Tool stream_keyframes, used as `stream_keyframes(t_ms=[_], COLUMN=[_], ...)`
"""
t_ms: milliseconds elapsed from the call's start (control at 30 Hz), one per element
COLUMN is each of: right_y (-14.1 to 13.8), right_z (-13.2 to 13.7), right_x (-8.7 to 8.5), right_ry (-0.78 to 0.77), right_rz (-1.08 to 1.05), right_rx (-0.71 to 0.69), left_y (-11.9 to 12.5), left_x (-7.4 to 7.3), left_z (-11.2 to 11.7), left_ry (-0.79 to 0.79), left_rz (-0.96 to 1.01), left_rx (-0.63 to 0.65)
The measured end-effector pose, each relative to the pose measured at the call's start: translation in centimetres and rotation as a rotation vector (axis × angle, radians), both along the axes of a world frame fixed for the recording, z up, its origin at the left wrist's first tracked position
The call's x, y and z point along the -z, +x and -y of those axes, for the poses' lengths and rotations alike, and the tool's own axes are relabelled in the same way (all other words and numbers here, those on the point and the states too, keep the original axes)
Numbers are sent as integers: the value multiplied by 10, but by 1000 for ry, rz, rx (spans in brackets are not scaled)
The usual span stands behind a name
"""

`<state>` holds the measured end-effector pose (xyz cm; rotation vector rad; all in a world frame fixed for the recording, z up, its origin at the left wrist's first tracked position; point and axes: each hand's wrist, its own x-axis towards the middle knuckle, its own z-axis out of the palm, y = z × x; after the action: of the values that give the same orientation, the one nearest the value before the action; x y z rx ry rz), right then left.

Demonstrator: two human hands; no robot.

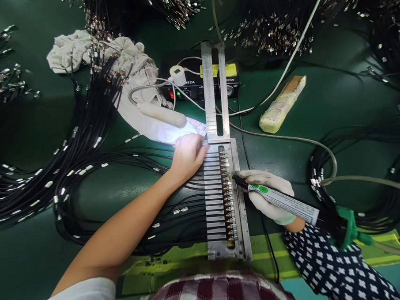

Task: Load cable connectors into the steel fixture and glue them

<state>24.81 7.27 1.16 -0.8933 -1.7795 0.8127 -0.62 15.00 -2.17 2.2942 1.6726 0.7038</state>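
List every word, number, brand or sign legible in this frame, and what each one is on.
"982A": front of the black box, partly covered to its left.
"DONG": right end of that front; anything just left is behind the slotted metal bar.
Too small or blurred to read: the yellow label on the box, fine print and green stickers on the tube, marks on the white cloth.

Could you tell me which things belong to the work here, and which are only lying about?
In use:
syringe, held in the gloved right hand
slotted metal fixture, at the left hand
black cables laid across it
lit lamp

Apparently lying about:
tape-wrapped block
white cloth
rear cable bundle
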Motion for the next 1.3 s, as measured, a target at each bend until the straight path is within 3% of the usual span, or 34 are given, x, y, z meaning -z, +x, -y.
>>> stream_keyframes(t_ms=[400,567,1300], right_y=[5,4,2], right_z=[9,11,8], right_x=[-8,-4,-4], right_ry=[35,17,54], right_rz=[-34,49,48], right_rx=[11,-30,-15], left_y=[0,0,-1], left_x=[0,1,0], left_z=[0,-1,-2], left_ry=[16,17,4], left_rz=[-3,-3,13], left_rx=[5,-2,3])
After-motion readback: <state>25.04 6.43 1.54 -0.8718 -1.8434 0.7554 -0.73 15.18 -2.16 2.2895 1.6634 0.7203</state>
